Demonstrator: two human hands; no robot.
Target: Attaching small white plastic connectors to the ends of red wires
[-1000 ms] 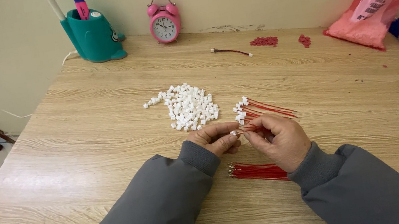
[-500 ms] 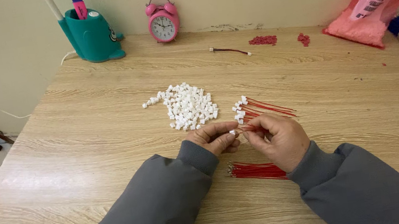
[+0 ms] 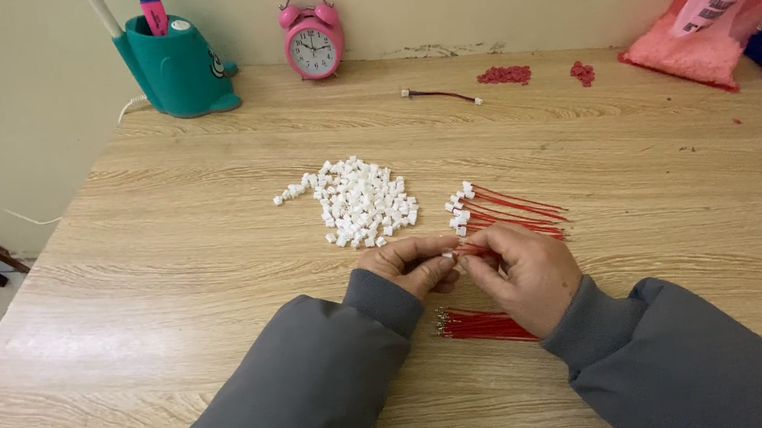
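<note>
Fitting a small white connector onto a red wire, held between both hands

The left hand [image 3: 414, 264] is closed in a pinch on a small white connector [image 3: 448, 254], and the right hand [image 3: 526, 273] is closed on a thin red wire [image 3: 469, 250], the two meeting just between the fingertips. I think the step goes well if the left hand keeps the connector steady and the right hand holds the wire close to its tip, so it does not bend when pushed in straight. Just in front of the left hand lies the pile of white connectors [image 3: 359, 202]; in front of the right hand are the finished wires [image 3: 506, 210], and under its wrist the bare red wires [image 3: 483, 324]. It is better to keep these two groups apart.
</note>
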